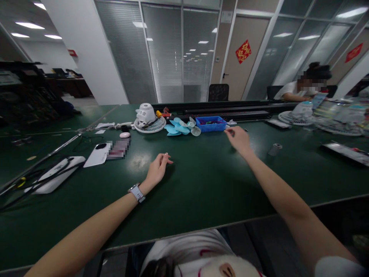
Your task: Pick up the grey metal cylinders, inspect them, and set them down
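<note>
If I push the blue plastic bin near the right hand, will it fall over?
The blue plastic bin probably won't tip, since it looks wide and low. It may slide easily, because the green tabletop looks smooth. The small things inside might shift about, as they seem to lie loose.

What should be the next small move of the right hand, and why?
I would perhaps ease the right hand a little left, over the blue tray: its fingertips appear close to the tray's right end, while the left hand is farther off. Whether the right hand holds anything is unclear.
</note>
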Action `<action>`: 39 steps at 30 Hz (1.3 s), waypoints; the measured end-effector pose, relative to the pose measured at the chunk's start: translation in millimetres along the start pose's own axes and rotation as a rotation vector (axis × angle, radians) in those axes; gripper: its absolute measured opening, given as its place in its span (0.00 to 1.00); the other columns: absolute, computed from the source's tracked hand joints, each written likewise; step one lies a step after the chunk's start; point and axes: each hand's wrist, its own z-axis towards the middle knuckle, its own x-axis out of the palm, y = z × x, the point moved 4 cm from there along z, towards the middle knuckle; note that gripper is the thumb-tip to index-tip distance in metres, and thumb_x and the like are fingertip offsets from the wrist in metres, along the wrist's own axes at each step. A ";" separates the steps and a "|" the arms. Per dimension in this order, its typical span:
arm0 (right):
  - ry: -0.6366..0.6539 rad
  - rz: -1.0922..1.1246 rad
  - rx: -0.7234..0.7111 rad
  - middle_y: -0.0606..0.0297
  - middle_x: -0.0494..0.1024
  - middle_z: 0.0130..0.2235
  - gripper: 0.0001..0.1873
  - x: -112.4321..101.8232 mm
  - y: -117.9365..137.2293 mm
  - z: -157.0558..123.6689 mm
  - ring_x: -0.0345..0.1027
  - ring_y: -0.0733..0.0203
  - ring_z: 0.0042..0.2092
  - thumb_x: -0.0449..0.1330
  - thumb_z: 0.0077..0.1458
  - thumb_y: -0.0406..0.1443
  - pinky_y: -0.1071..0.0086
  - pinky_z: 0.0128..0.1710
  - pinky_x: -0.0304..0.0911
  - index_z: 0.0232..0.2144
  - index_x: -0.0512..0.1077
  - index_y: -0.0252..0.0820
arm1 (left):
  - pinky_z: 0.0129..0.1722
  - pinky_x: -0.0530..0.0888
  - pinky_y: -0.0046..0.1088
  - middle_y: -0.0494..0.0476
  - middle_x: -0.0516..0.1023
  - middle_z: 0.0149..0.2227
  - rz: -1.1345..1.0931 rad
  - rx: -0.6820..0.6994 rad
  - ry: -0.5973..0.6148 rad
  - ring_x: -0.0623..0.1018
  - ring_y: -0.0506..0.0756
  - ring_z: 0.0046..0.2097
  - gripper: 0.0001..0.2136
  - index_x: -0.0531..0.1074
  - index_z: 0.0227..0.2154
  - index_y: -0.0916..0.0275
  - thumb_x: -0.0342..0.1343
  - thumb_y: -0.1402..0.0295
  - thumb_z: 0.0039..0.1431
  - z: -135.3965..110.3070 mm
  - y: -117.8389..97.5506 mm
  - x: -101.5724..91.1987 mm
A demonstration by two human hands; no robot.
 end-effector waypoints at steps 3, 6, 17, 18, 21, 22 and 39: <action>-0.047 -0.212 0.185 0.51 0.77 0.43 0.13 -6.2 -60.2 10.4 0.70 0.50 0.42 0.55 0.60 0.38 0.61 0.40 0.60 0.40 0.77 0.38 | 0.38 0.70 0.32 0.55 0.83 0.39 0.006 0.000 0.006 0.79 0.57 0.39 0.22 0.69 0.43 0.59 0.39 0.48 0.66 -0.6 -1.3 0.1; 0.021 -0.289 0.279 0.50 0.78 0.41 0.13 -1.4 -83.1 5.0 0.69 0.49 0.41 0.56 0.60 0.39 0.61 0.40 0.60 0.40 0.77 0.38 | 0.38 0.70 0.32 0.55 0.83 0.39 0.014 -0.003 0.006 0.79 0.56 0.38 0.22 0.69 0.42 0.59 0.40 0.47 0.65 -0.6 -1.7 0.3; 0.090 -0.267 0.368 0.49 0.78 0.38 0.14 -3.0 -85.7 5.6 0.71 0.48 0.40 0.56 0.59 0.39 0.59 0.42 0.63 0.40 0.77 0.37 | 0.37 0.70 0.32 0.56 0.83 0.39 0.012 0.012 -0.009 0.78 0.56 0.37 0.23 0.70 0.42 0.59 0.39 0.46 0.65 1.0 1.7 2.2; 0.105 -0.270 0.375 0.49 0.78 0.38 0.14 -3.4 -86.2 6.0 0.71 0.48 0.41 0.56 0.59 0.39 0.58 0.42 0.63 0.40 0.77 0.37 | 0.37 0.70 0.32 0.56 0.83 0.39 0.012 0.011 -0.011 0.78 0.56 0.37 0.23 0.70 0.42 0.59 0.39 0.46 0.65 1.4 2.2 2.4; 0.140 -0.270 0.380 0.48 0.78 0.39 0.13 -3.5 -86.3 6.6 0.71 0.47 0.41 0.57 0.59 0.39 0.58 0.43 0.63 0.40 0.77 0.37 | 0.37 0.70 0.32 0.56 0.83 0.38 0.013 0.016 -0.016 0.79 0.56 0.37 0.23 0.70 0.42 0.59 0.39 0.47 0.65 2.3 3.3 2.6; 0.139 -0.267 0.380 0.48 0.78 0.40 0.14 -3.5 -86.2 6.5 0.72 0.47 0.42 0.57 0.59 0.39 0.58 0.43 0.63 0.40 0.77 0.37 | 0.38 0.70 0.32 0.56 0.83 0.38 0.013 0.020 -0.016 0.79 0.56 0.37 0.23 0.70 0.42 0.59 0.39 0.47 0.65 2.5 3.5 2.6; 0.118 -0.124 0.448 0.54 0.79 0.38 0.23 2.8 -99.8 0.6 0.72 0.46 0.43 0.61 0.51 0.52 0.56 0.45 0.64 0.41 0.76 0.41 | 0.36 0.71 0.31 0.56 0.78 0.30 -0.118 -0.076 -0.238 0.78 0.55 0.35 0.18 0.70 0.36 0.61 0.47 0.51 0.62 14.1 15.4 -20.6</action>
